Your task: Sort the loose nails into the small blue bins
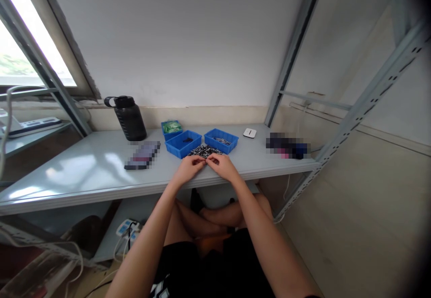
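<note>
My left hand and my right hand meet at the near side of a pile of small black and silver pieces, which look like screws. The fingers of both hands are pinched together, their tips almost touching. Whatever is between them is too small to make out. Behind the pile on the left stands a blue bin with a few dark pieces in it. Another blue bin, to the right, holds a thin layer of silvery pieces.
A smaller blue bin with green packets stands behind. On the grey table are a black bottle, a blurred phone-like object, a white square item and a blurred dark bundle. Metal shelf posts flank the table.
</note>
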A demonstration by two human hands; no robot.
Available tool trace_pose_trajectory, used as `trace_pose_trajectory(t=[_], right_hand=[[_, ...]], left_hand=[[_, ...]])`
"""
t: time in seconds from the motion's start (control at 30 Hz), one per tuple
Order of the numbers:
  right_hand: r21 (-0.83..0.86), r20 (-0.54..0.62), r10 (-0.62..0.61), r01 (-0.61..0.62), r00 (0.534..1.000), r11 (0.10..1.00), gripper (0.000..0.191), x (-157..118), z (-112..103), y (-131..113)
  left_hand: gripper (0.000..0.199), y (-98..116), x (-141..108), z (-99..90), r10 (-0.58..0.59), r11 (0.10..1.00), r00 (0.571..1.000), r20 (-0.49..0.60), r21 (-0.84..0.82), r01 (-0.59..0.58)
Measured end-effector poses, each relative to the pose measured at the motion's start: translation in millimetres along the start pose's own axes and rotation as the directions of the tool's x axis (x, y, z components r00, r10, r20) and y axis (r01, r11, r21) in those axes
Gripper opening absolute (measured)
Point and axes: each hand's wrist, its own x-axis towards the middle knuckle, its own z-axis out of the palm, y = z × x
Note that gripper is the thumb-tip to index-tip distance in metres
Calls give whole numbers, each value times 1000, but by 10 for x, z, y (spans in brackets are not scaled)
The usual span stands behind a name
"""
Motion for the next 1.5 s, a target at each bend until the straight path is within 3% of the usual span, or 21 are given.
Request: trace_pose_trajectory(t=[0.4, 0.67, 1.5], right_hand=[[24, 15, -7, 7, 1000, 1000, 12, 2, 5, -5], [-41, -8, -16, 15, 1000, 999, 21, -2, -9, -40], [24, 19, -80, 79, 997, 997, 14, -6, -1, 4]], left_hand=[[23, -12, -1, -7, -10, 1000, 1000, -14, -30, 9], [23, -22, 4, -3, 5, 1000, 1000, -24, -15, -6], [18, 17, -17, -21, 45, 999, 998, -42, -23, -46]])
